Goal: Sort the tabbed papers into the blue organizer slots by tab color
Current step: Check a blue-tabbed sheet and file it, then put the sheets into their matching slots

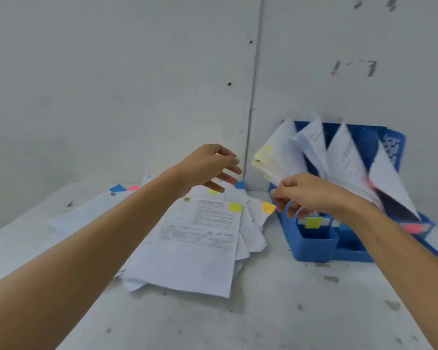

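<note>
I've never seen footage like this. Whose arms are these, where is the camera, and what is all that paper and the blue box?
There is no machine: a person wears a camera on the head, looking down at their own bare arms. The left hand hovers open over a loose pile of papers with coloured tabs on a grey table. The right hand reaches at the blue organizer, where sorted sheets already stand in slots. Its fingers are curled; motion blur hides whether they pinch a sheet.

One head-worn view looks forward and steeply down onto the tabletop [263,311] from close above its near edge, facing a wall corner [250,97] behind the tabletop; both forearms reach in from the bottom corners.
</note>
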